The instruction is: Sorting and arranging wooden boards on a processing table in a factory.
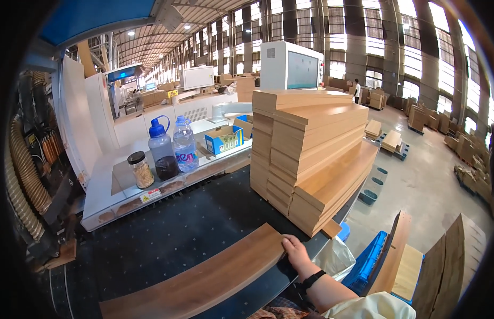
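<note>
A long wood-grain board [199,274] lies flat on the dark table [167,228], which is dotted with small pale points. My right hand [296,252] is closed on the board's right end, with a dark band around the wrist. Just beyond that hand rises a tall stack of similar boards [311,138], its front portion lower than the back. A short wooden offcut [331,229] sticks out under the stack's near corner. My left hand is outside the view.
A white machine ledge [119,196] behind the table carries a jar [141,170], two bottles [163,151] and a blue-yellow carton [224,139]. Ribbed hoses [26,175] hang at left. Right of the table stand a blue crate [366,263] and leaning boards [390,255]. A person [356,91] stands far off.
</note>
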Available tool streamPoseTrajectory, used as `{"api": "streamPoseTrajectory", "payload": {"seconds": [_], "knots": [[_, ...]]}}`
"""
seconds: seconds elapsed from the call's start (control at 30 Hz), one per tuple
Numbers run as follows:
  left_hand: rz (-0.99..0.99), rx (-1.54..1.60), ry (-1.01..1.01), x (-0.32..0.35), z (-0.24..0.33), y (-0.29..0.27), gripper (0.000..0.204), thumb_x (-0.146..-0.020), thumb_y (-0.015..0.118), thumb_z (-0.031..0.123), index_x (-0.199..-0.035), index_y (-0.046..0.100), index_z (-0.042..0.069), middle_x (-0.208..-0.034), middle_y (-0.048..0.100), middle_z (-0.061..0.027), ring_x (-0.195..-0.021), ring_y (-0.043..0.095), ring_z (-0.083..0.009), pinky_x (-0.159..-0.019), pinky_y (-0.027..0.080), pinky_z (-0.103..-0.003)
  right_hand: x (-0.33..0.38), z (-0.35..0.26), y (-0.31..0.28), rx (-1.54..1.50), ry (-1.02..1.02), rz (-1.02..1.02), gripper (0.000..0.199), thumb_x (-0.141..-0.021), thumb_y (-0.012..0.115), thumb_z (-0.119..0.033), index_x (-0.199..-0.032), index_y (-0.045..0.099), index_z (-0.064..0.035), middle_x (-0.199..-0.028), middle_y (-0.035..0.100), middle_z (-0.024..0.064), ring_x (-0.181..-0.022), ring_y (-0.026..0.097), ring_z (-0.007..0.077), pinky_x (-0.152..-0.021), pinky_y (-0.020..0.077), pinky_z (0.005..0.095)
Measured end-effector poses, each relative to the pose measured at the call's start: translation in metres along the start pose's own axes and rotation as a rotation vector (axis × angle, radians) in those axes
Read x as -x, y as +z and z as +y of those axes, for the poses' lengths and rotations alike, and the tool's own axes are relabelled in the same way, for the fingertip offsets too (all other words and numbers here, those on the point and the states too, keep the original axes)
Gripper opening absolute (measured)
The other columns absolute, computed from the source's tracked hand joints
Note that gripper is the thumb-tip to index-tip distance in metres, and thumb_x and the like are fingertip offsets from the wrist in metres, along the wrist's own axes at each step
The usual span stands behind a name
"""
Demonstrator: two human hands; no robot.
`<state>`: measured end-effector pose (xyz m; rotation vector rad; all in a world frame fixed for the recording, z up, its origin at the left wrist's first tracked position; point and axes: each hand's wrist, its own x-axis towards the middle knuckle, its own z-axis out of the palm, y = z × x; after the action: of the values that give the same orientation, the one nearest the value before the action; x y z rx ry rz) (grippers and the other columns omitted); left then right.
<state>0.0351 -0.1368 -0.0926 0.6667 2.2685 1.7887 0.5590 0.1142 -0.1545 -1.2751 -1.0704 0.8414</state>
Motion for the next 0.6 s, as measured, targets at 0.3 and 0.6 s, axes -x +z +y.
{"api": "streamPoseTrajectory", "payload": {"seconds": [0.3,0.6], "knots": [[0.138,-0.050,0.130,0.009,0.003,0.017,0.046,-0.095,0.047,0.023,-0.132,0.038,-0.001,-0.134,0.038,-0.0254,-0.119,0.041,-0.0333,-0.101,0.032,-0.037,0.009,-0.011,0.008,0.116,-0.005,0.069,0.028,-0.092,0.053,-0.022,-0.110,0.056,-0.0007,-0.084,0.059,0.0026,-0.080,0.054,0.0114,-0.073,0.0445,0.0245],[0.163,-0.264,0.133,0.003,-0.003,0.022,0.052,-0.094,0.048,0.028,-0.134,0.033,-0.002,-0.134,0.038,-0.0269,-0.121,0.040,-0.0347,-0.102,0.033,-0.037,0.006,0.001,0.003,0.183,-0.052,0.073,0.032,-0.090,0.056,-0.025,-0.110,0.056,-0.0008,-0.089,0.063,0.0104,-0.083,0.060,0.0177,-0.075,0.0471,0.0282]]}}
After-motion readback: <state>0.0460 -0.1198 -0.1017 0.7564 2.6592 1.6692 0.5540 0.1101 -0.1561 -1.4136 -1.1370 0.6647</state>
